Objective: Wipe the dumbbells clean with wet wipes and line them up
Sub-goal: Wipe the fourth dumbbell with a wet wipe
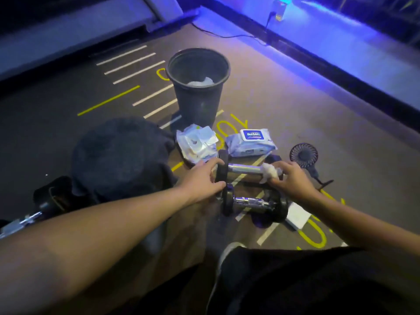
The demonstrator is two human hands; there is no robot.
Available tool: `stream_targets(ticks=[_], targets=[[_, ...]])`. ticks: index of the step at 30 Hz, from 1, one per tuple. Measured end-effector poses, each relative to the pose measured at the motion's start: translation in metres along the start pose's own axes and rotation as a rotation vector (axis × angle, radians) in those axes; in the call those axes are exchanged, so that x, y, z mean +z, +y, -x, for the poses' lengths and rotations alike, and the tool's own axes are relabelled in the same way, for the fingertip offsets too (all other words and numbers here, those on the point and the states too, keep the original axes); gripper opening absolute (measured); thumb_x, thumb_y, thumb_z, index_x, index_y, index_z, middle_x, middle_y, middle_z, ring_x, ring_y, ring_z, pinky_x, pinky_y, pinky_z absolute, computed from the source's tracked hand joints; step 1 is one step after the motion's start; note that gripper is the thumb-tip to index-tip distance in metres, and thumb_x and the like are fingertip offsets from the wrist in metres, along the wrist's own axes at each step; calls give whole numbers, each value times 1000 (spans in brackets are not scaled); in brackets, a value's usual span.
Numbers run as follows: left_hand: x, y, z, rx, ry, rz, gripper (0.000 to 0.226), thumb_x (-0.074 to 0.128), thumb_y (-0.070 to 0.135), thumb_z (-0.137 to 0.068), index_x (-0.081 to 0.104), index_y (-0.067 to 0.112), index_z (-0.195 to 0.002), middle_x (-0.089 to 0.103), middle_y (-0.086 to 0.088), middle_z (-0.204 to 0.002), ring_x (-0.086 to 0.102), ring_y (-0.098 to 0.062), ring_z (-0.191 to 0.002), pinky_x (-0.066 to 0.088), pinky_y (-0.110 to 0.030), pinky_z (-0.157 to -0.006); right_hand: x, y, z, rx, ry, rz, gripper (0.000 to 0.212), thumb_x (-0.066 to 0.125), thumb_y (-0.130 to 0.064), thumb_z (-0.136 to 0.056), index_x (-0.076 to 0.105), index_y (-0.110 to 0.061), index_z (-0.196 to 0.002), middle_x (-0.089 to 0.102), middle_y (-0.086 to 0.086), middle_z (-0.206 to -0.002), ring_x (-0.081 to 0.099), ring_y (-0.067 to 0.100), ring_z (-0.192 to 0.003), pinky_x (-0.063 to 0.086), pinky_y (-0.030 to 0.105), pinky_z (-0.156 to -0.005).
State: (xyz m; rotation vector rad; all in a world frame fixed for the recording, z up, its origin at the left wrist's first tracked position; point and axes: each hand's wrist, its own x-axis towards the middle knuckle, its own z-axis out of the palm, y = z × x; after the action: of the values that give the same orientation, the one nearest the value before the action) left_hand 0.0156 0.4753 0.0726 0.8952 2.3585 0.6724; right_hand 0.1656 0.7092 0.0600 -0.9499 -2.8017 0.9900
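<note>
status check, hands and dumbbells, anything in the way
Left hand grips far dumbbell end. Right hand rubs wipe on its handle. Near dumbbell alongside. Nothing blocking.

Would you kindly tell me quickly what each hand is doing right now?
Left hand: grips the left weight plate of the far dumbbell.
Right hand: holds a white wet wipe against that dumbbell's handle.

- Two dumbbells lay side by side on the floor (295, 98), the far dumbbell (244, 168) just behind the near dumbbell (252, 203).
- The left hand (202, 178) was at the far dumbbell's left end, the right hand (288, 178) at its right end with a wipe (270, 172).
- Two wipe packs lay behind the dumbbells, the left pack (196, 143) beside the right pack (251, 142).
- A bin (197, 87) stood behind the packs, with wipes in it.
- A fan (304, 155) lay right of the dumbbells.
</note>
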Motion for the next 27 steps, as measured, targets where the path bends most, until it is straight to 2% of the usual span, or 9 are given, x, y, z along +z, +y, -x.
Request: stream_targets(ticks=[3, 6, 10, 13, 15, 19, 23, 27], targets=[[12, -4, -21, -43, -13, 4, 56, 70, 40, -86, 46, 40, -136, 53, -4, -124, 60, -24, -112, 44, -28, -88, 10, 15, -10, 56, 1, -15, 35, 77, -11, -79, 69, -14, -113, 52, 12, -109, 50, 20, -98, 29, 15, -72], [21, -9, -39, -92, -23, 67, 63, 71, 36, -85, 42, 40, -141, 48, -9, -129, 59, -30, -116, 44, -30, -98, 19, 28, -21, 84, 10, -24, 37, 77, -11, -79, 68, -16, -114, 51, 15, -124, 50, 27, -116, 31, 17, -85], [35, -16, -65, -145, -44, 84, 72, 73, 38, -83, 35, 45, -145, 44, -9, -133, 57, -30, -121, 45, -39, -106, 31, 39, -36, 103, -14, -47, 35, 72, -10, -83, 66, -15, -118, 40, 20, -143, 35, 28, -138, 26, 18, -92], [44, -16, -82, -181, -68, 89, 78, 75, 41, -80, 32, 49, -144, 45, -7, -134, 58, -28, -120, 46, -38, -104, 38, 44, -49, 137, -38, -42, 39, 71, -13, -84, 64, -19, -123, 31, 25, -152, 22, 30, -148, 27, 27, -107], [50, -17, -94, -195, -86, 99, 80, 76, 41, -77, 30, 50, -143, 47, -8, -132, 58, -29, -117, 47, -35, -101, 44, 48, -57, 147, -44, -37, 44, 73, -15, -81, 63, -22, -123, 33, 24, -151, 34, 34, -142, 32, 33, -110], [55, -18, -113, -157, -94, 93, 87, 79, 36, -75, 30, 45, -146, 56, -10, -133, 53, -31, -124, 45, -33, -97, 52, 52, -67, 163, -22, -20, 42, 74, -17, -79, 64, -23, -120, 44, 21, -136, 55, 36, -113, 42, 32, -95], [58, -13, -123, -149, -90, 146, 93, 81, 26, -75, 29, 37, -152, 57, -4, -139, 55, -27, -125, 44, -28, -95, 55, 55, -68, 131, 16, 62, 40, 75, -21, -82, 63, -23, -119, 49, 16, -121, 58, 34, -99, 47, 35, -88], [65, -6, -125, -176, -52, 159, 86, 75, 14, -76, 32, 35, -147, 62, -5, -128, 61, -28, -112, 51, -34, -88, 56, 59, -68, 109, 43, 79, 33, 75, -19, -79, 64, -23, -110, 51, 12, -115, 57, 31, -90, 42, 28, -77]])
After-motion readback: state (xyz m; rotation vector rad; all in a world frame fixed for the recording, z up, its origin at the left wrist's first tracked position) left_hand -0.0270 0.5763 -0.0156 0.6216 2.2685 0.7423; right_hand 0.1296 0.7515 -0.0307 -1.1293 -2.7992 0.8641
